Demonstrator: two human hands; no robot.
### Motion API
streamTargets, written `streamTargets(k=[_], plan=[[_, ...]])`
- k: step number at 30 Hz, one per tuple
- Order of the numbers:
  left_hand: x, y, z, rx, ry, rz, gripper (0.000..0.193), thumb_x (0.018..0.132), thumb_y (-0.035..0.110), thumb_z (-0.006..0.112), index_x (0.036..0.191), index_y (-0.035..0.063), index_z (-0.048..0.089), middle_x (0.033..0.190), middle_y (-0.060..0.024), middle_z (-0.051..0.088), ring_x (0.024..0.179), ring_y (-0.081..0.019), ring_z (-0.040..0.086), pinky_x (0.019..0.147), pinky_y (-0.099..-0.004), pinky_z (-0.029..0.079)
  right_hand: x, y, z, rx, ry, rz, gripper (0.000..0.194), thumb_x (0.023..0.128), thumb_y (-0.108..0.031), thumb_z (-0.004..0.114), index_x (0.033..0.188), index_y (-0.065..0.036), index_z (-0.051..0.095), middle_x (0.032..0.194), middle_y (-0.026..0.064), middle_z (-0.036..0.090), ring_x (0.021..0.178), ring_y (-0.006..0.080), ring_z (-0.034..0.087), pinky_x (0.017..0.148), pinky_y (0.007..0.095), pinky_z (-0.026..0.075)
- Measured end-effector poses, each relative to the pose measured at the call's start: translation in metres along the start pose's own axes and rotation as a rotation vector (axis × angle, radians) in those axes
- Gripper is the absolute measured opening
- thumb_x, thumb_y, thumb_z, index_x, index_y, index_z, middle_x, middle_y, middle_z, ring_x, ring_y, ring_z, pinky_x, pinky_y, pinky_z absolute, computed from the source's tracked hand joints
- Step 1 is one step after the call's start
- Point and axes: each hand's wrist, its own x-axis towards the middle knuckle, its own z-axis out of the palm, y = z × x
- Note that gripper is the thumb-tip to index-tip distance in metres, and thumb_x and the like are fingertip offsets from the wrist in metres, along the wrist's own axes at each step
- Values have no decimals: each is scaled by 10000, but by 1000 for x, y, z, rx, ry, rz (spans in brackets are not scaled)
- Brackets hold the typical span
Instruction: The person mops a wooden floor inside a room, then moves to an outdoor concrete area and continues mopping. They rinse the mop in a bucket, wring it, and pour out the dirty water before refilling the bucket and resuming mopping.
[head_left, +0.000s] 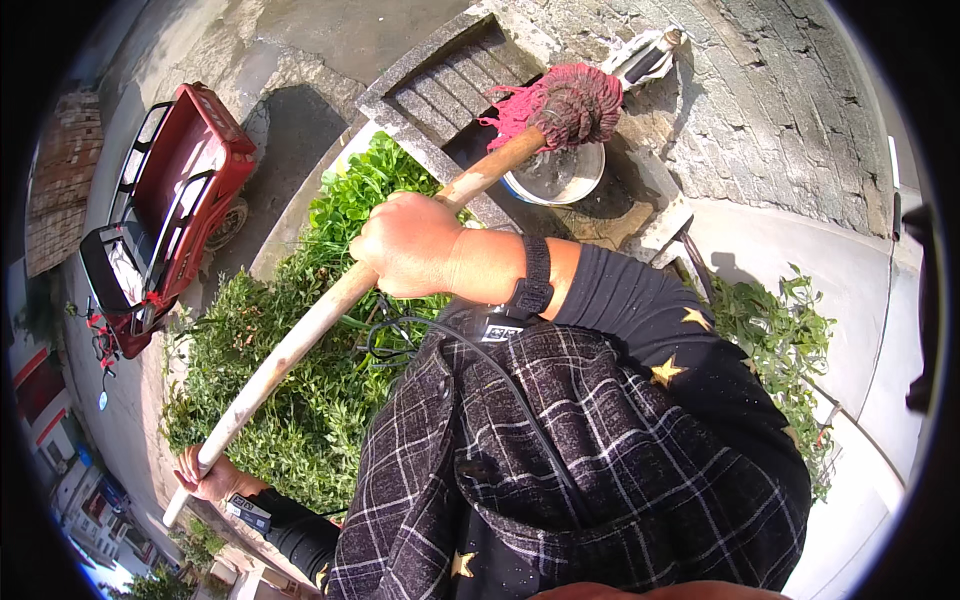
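My right hand (409, 244) is closed around the middle of a long wooden mop handle (322, 307). Near the handle's far end, at the lower left, my left hand (210, 476) has its fingers wrapped around the wood. At the upper end, the mop's string head (581, 105), pink-red and darkened with dirt, is above a white bucket (589, 180). Part of the bucket's rim is hidden behind the mop. The bucket stands in a stone wash basin (660, 240), and greyish contents show inside it.
A ribbed concrete washboard (442, 86) adjoins the basin. Leafy plants (300, 397) grow beneath the handle. A red cargo tricycle (172, 202) stands on the concrete at left. Beyond the basin rises a rough block wall (780, 105); a white-wrapped object (649, 56) is beside it.
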Motion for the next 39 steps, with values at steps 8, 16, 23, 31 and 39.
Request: streamTargets(k=[8, 16, 23, 31, 39], plan=[[29, -1, 13, 54, -55, -86, 358, 869, 22, 550, 586, 147, 370, 551, 9, 419, 533, -101, 436, 654, -260, 408, -2, 5, 30, 7, 25, 74, 112, 673, -183, 676, 763, -134, 721, 724, 99, 679, 742, 330, 678, 707, 456, 527], [-43, -209, 108, 386, -251, -182, 367, 907, 110, 538, 607, 168, 336, 534, 45, 358, 542, -92, 357, 660, -258, 358, -138, 140, 41, 39, -36, 353, 115, 691, -169, 699, 805, -156, 687, 791, 98, 679, 827, 336, 664, 762, 467, 503], [-38, -228, 132, 484, -383, -239, 359, 920, 146, 512, 608, 177, 336, 517, 51, 346, 540, -87, 346, 657, -276, 348, -136, 133, 77, 115, 34, 351, 160, 682, -139, 736, 824, -128, 662, 796, 95, 668, 838, 343, 652, 720, 484, 498], [-48, -232, 134, 547, -403, -233, 352, 929, 168, 501, 614, 174, 344, 519, 53, 346, 548, -88, 350, 666, -277, 346, -138, 140, 88, 134, 10, 347, 177, 673, -140, 758, 812, -126, 650, 821, 92, 658, 846, 346, 641, 741, 475, 495], [-51, -242, 136, 561, -419, -233, 344, 933, 177, 499, 620, 172, 356, 528, 50, 352, 558, -96, 347, 681, -288, 346, -139, 148, 97, 158, 26, 369, 169, 685, -119, 743, 829, -117, 654, 859, 99, 660, 877, 339, 638, 773, 468, 495]])
